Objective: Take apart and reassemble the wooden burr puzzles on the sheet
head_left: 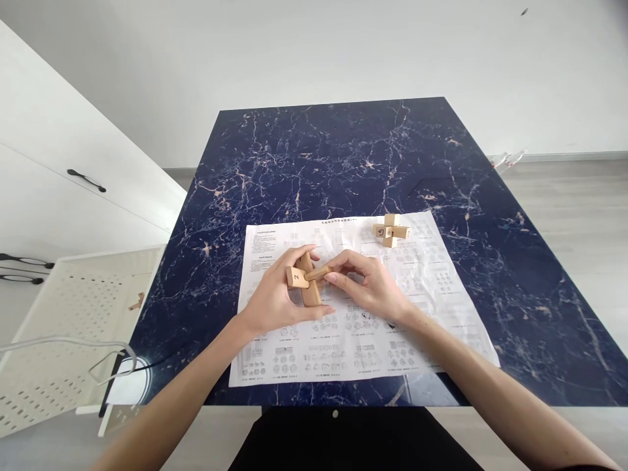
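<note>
My left hand (275, 297) is closed around a wooden interlocking puzzle (305, 282) of crossed tan bars, held just above a printed instruction sheet (363, 340). One bar end facing me bears a dark mark. My right hand (366, 284) pinches a wooden bar (321, 273) that sticks out of the puzzle to the right. A second, assembled wooden cross puzzle (390, 230) rests on the sheet's far edge, beyond my right hand and apart from both hands.
The sheet lies on a dark blue marble-patterned table (343, 157). A white perforated cart or tray (73, 320) stands at the left beside the table, with a white cabinet (59, 170) behind it. Grey floor shows at the right.
</note>
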`<action>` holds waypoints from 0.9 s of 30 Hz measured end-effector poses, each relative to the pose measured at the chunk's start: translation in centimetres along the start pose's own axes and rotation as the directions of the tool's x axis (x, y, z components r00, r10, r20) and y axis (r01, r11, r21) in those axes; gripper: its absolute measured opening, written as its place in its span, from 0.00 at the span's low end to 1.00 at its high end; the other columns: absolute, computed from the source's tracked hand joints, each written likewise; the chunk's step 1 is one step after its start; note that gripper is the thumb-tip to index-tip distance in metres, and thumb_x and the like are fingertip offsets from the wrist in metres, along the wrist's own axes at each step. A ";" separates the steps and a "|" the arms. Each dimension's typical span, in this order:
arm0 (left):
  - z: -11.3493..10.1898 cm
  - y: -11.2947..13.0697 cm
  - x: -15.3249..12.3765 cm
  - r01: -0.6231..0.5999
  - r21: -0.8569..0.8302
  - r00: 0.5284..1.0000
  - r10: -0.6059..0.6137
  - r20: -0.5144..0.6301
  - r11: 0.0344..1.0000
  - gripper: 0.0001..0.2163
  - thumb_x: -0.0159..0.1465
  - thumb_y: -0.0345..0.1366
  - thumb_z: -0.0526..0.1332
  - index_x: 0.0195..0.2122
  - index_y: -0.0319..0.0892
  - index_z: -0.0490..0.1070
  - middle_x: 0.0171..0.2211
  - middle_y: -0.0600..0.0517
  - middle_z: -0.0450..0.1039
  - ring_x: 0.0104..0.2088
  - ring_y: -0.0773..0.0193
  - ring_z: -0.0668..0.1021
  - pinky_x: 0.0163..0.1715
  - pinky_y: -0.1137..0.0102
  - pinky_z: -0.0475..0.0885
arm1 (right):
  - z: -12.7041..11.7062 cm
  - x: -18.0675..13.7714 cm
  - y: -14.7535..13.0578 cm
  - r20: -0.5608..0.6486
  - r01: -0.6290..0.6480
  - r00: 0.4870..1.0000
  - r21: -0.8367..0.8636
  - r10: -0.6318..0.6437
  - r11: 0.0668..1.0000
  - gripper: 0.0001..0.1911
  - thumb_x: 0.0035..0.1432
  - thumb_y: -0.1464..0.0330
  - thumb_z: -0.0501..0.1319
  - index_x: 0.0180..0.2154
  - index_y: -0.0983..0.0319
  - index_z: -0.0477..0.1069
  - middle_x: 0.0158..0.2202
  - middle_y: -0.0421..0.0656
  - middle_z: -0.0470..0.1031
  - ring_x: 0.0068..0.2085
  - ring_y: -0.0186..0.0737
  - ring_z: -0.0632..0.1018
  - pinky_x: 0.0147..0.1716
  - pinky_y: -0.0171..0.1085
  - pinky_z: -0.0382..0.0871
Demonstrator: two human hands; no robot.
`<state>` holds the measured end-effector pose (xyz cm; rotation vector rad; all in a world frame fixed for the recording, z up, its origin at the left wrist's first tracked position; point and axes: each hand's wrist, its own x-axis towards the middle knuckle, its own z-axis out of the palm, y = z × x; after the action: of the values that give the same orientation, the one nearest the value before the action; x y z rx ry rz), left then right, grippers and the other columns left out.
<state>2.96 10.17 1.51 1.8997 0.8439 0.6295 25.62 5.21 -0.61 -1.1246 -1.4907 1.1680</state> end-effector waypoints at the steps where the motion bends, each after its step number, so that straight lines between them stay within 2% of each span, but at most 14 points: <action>1: 0.0 0.0 0.0 0.001 0.026 1.000 -0.001 -0.003 1.000 0.42 0.56 0.46 0.82 0.68 0.54 0.65 0.61 0.45 0.75 0.59 0.45 0.80 0.61 0.48 0.76 | 0.0 0.0 0.0 0.001 0.002 1.000 -0.014 -0.002 1.000 0.08 0.74 0.60 0.66 0.46 0.57 0.78 0.42 0.44 0.88 0.42 0.44 0.87 0.40 0.43 0.80; 7: 0.2 -0.1 -0.1 0.031 0.139 0.999 -0.030 -0.012 0.990 0.39 0.57 0.45 0.80 0.67 0.54 0.65 0.60 0.46 0.76 0.59 0.43 0.79 0.62 0.46 0.74 | 0.0 0.0 0.0 -0.036 0.036 0.998 -0.131 -0.041 0.991 0.07 0.74 0.61 0.65 0.46 0.57 0.78 0.40 0.43 0.87 0.38 0.43 0.85 0.33 0.40 0.76; 13: 0.0 0.1 0.0 0.036 0.157 0.999 -0.033 -0.022 0.987 0.37 0.55 0.44 0.80 0.65 0.52 0.67 0.56 0.46 0.78 0.56 0.43 0.80 0.61 0.48 0.74 | 0.0 0.0 -0.1 -0.056 0.054 0.996 -0.181 -0.065 0.982 0.07 0.74 0.61 0.64 0.45 0.56 0.78 0.37 0.43 0.85 0.36 0.43 0.83 0.29 0.39 0.71; 20: -0.2 -0.2 -0.1 0.007 0.150 1.000 -0.006 -0.005 0.989 0.39 0.55 0.44 0.80 0.66 0.51 0.66 0.55 0.47 0.78 0.56 0.44 0.80 0.62 0.47 0.73 | -0.3 0.0 0.1 0.011 0.079 0.997 -0.236 -0.078 0.969 0.06 0.75 0.61 0.64 0.45 0.56 0.75 0.36 0.40 0.83 0.30 0.38 0.78 0.30 0.39 0.71; 24: -0.2 -0.3 -0.1 -0.015 0.163 0.999 0.010 0.034 0.986 0.40 0.55 0.44 0.80 0.67 0.53 0.66 0.55 0.47 0.78 0.56 0.44 0.80 0.62 0.46 0.73 | -0.4 -0.2 0.1 0.048 0.153 0.988 -0.332 -0.146 0.931 0.07 0.75 0.61 0.65 0.44 0.57 0.74 0.32 0.39 0.79 0.27 0.36 0.73 0.27 0.38 0.67; 27: -0.1 -0.3 -0.1 -0.017 0.162 0.999 0.009 0.051 0.987 0.41 0.55 0.44 0.80 0.67 0.53 0.65 0.57 0.46 0.78 0.57 0.43 0.80 0.63 0.46 0.73 | -0.3 -0.3 0.2 0.082 0.232 0.973 -0.378 -0.217 0.896 0.07 0.77 0.62 0.63 0.46 0.57 0.75 0.34 0.40 0.80 0.28 0.36 0.73 0.29 0.38 0.68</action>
<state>2.74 10.24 1.31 2.0603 0.8741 0.5324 26.01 4.98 -0.76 -1.1508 -1.8811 0.7558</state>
